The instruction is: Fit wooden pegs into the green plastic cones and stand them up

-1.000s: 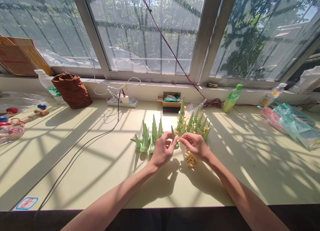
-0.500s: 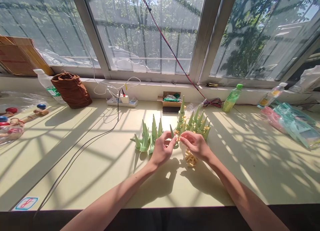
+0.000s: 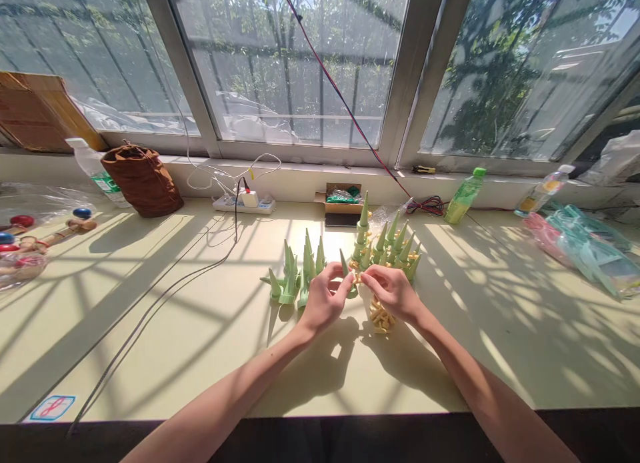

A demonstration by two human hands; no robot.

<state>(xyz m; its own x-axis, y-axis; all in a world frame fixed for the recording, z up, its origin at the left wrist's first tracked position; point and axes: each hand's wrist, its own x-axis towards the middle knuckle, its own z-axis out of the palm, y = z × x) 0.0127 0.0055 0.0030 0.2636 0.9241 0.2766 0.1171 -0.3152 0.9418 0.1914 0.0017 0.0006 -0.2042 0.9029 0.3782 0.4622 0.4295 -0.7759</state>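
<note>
Cone (image 3: 343, 261) has tipped slightly left, still unreleased: left fingers (image 3: 343, 291) pinch it, right fingers (image 3: 373, 278) seemingly a peg (image 3: 357, 277), well inside the desk's (image 3: 200, 363) near edge.

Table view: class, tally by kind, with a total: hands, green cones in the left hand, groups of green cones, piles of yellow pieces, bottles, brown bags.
Hands: 2 (left hand, right hand)
Held green cone: 1
Cone groups: 2 (left group, right group); single cones overlap too much to count
Yellow pile: 1
Bottles: 3 (left, green, far right)
Brown bag: 1
Total: 10
</note>
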